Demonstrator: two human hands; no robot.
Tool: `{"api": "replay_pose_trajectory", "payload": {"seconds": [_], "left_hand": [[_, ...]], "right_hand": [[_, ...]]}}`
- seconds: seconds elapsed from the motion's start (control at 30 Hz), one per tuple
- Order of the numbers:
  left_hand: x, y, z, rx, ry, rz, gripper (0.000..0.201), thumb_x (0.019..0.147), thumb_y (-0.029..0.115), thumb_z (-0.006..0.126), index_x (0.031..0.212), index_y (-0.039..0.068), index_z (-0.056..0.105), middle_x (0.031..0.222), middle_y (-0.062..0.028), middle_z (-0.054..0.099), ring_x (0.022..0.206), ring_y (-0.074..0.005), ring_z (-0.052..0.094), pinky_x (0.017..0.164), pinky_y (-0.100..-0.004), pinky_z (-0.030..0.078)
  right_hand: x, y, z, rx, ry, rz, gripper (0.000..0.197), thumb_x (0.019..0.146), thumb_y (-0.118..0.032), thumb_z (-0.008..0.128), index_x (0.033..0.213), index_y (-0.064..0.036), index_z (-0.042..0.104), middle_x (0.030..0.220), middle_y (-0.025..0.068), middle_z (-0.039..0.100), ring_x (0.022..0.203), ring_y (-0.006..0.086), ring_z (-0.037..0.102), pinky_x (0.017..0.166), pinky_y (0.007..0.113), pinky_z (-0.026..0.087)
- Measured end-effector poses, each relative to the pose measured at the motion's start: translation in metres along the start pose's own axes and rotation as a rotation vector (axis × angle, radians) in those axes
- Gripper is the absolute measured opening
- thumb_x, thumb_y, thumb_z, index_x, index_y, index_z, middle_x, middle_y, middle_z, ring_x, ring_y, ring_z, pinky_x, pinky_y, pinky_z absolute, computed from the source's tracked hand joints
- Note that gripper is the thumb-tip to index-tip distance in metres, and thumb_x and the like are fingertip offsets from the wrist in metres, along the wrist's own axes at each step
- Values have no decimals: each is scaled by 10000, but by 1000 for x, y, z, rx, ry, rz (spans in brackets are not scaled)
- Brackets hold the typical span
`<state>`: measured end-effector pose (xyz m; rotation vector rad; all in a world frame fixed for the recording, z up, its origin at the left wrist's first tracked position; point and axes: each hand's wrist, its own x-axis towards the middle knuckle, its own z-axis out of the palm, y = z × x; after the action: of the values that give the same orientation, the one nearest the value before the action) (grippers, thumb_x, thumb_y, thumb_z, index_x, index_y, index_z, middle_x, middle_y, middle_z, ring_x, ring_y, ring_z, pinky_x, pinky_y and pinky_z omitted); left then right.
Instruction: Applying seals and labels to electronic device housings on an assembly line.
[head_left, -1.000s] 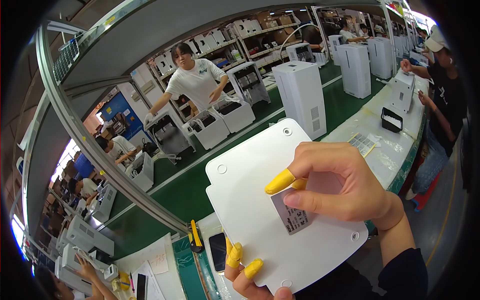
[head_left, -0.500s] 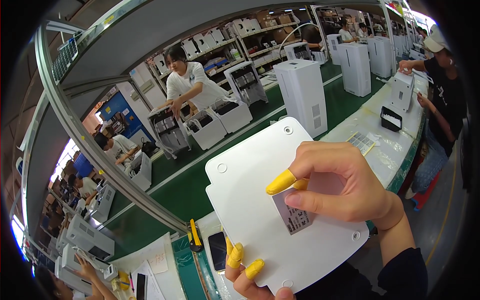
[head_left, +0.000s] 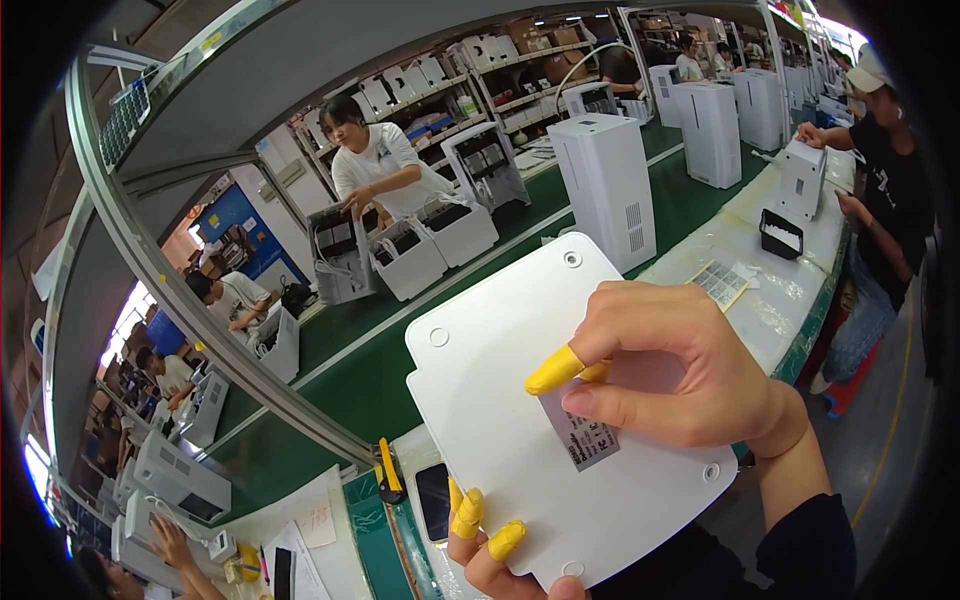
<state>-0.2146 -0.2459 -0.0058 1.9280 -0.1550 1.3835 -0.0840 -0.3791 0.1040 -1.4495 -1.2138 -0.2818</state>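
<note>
A white plastic panel [head_left: 500, 400] with rounded corners and round recesses near its corners is tilted up before me. My left hand [head_left: 492, 562] grips its lower left edge, with yellow finger cots on several fingertips; the rest of that hand is hidden behind the panel. On the panel's face lies a silver-grey printed label [head_left: 590, 442]. My right hand [head_left: 685, 375] is closed over the label's upper part, the yellow-capped index finger at its upper corner and the thumb close by. The palm side and other fingers hide the label's upper right.
Beyond the panel, a green conveyor [head_left: 370, 385] carries tall white appliance housings [head_left: 603, 190]. A yellow-and-black cutter [head_left: 390, 472] and a phone [head_left: 434, 500] lie left of the panel. A sheet of labels [head_left: 722, 284] and a black tray [head_left: 780, 236] sit rightward. Co-workers stand around; a metal post [head_left: 220, 325] rises left.
The panel and both my hands have shifted very slightly left, with the same grip. Across the conveyor, a co-worker has moved an open housing a little to the right.
</note>
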Motion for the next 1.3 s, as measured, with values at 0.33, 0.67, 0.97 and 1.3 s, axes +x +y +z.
{"api": "replay_pose_trajectory", "payload": {"seconds": [0.33,0.67,0.97,1.3], "left_hand": [[0,-2,2,17,-1,-4,580,866,504,418,1176,15,444,1370,-292,377,1288,-417,376,1082,-540,259],[1,-2,0,21,-19,34,577,865,491,425,1185,11,443,1366,-291,389,1296,-423,371,1088,-548,243],[0,-4,1,-13,-8,42,573,857,459,446,1206,5,435,1367,-288,390,1290,-419,374,1088,-538,246],[-1,-3,0,-24,-16,33,588,855,450,458,1216,-12,424,1367,-286,389,1307,-415,358,1103,-537,217]], "right_hand": [[2,3,2,-42,1,-33,134,727,19,752,829,0,668,777,75,627,703,175,573,626,275,448],[1,1,1,-71,-2,-41,129,734,27,750,834,5,671,762,73,624,703,173,564,621,278,438],[2,2,2,-85,-9,-65,140,720,45,747,831,14,666,746,83,612,696,181,554,617,285,428],[3,0,2,-149,-12,-100,143,702,50,747,813,3,671,730,81,614,678,203,556,609,298,432]]}}
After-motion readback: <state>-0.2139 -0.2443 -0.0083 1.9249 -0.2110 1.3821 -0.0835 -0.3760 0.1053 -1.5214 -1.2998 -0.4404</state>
